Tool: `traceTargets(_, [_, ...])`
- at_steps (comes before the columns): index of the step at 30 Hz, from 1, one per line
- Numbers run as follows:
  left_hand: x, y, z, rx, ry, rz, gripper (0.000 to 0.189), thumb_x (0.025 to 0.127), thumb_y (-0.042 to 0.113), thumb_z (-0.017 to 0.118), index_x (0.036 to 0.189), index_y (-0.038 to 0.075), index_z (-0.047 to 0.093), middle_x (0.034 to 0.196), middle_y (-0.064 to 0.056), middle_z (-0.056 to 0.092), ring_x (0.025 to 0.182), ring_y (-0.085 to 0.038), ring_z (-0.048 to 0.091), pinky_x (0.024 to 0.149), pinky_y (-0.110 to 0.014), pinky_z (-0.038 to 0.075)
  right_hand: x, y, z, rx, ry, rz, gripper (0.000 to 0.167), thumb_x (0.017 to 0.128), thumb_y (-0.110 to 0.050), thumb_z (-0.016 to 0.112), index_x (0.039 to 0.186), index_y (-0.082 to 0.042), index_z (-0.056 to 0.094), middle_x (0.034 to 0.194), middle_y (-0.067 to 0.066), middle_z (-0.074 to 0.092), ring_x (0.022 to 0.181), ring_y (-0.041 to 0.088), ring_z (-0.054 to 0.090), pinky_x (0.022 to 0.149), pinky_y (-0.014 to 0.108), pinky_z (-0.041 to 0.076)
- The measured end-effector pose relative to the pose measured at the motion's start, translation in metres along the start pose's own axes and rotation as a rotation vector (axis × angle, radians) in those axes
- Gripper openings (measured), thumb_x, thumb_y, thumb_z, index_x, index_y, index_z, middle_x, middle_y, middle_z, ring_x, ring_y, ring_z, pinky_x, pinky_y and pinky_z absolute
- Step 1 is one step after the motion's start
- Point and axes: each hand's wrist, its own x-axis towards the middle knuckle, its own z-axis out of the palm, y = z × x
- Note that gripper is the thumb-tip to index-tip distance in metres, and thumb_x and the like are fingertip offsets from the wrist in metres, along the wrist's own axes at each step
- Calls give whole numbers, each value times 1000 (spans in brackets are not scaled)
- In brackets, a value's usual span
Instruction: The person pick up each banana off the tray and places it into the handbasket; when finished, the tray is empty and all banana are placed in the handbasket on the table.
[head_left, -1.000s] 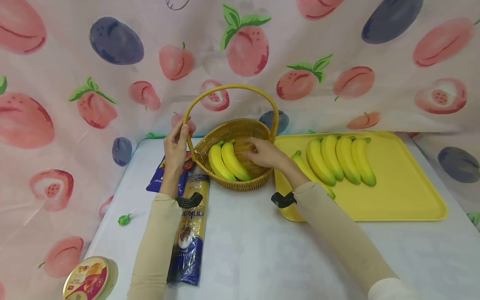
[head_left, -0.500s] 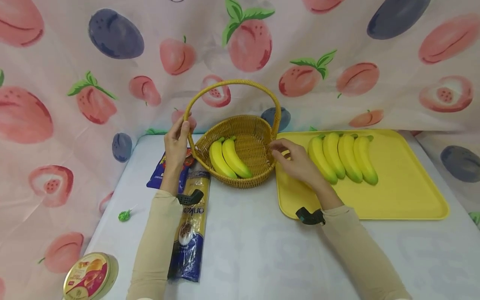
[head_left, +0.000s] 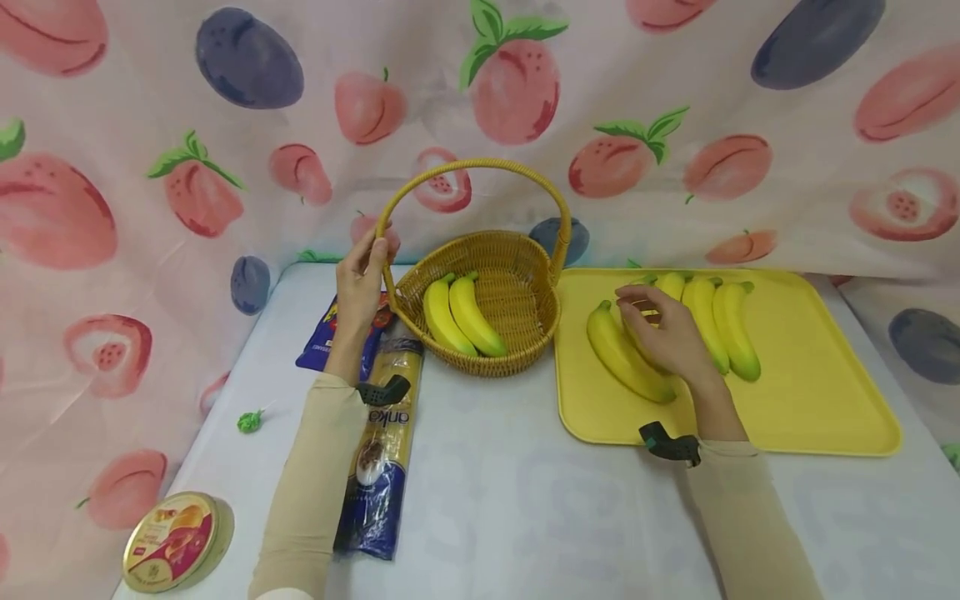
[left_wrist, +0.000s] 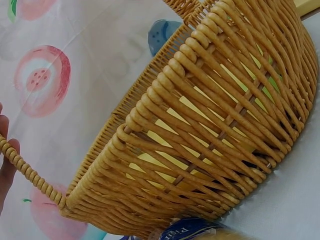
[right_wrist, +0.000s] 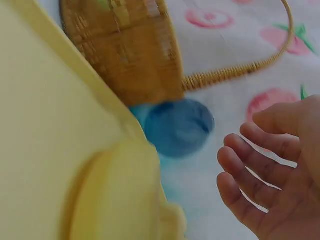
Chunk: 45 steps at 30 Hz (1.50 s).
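My left hand (head_left: 360,279) grips the left side of the yellow handle of a heart-shaped wicker basket (head_left: 525,287). Two bananas (head_left: 480,321) lie side by side inside it. My right hand (head_left: 667,333), fingers loosely bent and holding nothing, hovers over a row of bananas on a yellow tray (head_left: 810,392). The leftmost banana (head_left: 622,358) there is nearest to its fingers; the hand partly hides the ones behind. In the right wrist view, that hand's fingertips are apart from the blurred banana (right_wrist: 120,195). The left wrist view shows the basket's woven side (left_wrist: 215,110) up close.
Left of the basket lie a blue snack bag (head_left: 318,337) and a long gold-and-blue packet (head_left: 382,467), partly under the left arm. A green lollipop (head_left: 250,421) and a round tin (head_left: 172,542) lie further left. Fruit-print cloth (head_left: 480,100) hangs behind.
My right hand has moved from inside the basket rightward to above the tray's bananas. The left hand keeps its grip on the handle, and the two bananas in the basket stay put.
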Motion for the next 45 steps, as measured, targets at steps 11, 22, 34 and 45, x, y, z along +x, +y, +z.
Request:
traceTargets(11, [0,1,1,24,7,-8,32,99,17,49,128,10,60,99,-15,66,98,-26,61,84,-27,45,-9,29,-37,-41,138,67,40,98,-32,49,126,-4,55,121,15,57,93,-12,45,77,3,37])
traceTargets(22, [-3,0,2,10,7,-5,32,99,17,48,128,13,61,103,-25,61,106,-36,58,86,-26,45,-21,64,-71,-99,270,190,44,97,-34,48,130,-5,53,116,3,54,92,-14,39,78,7,35])
traceTargets(34, [-1,1,3,-7,9,-2,32,99,14,48,128,10,60,100,-27,61,103,-36,58,88,-25,43,-29,97,-88,-105,253,387,60,97,-37,42,145,-2,33,139,26,37,126,42,35,103,57,30])
traceTargets(45, [-1,0,3,-13,11,-4,32,99,14,48,129,7,59,93,-11,64,97,-25,59,86,-25,43,-30,115,-87,-99,62,474,78,96,-50,39,149,3,15,145,33,31,128,51,34,99,60,32])
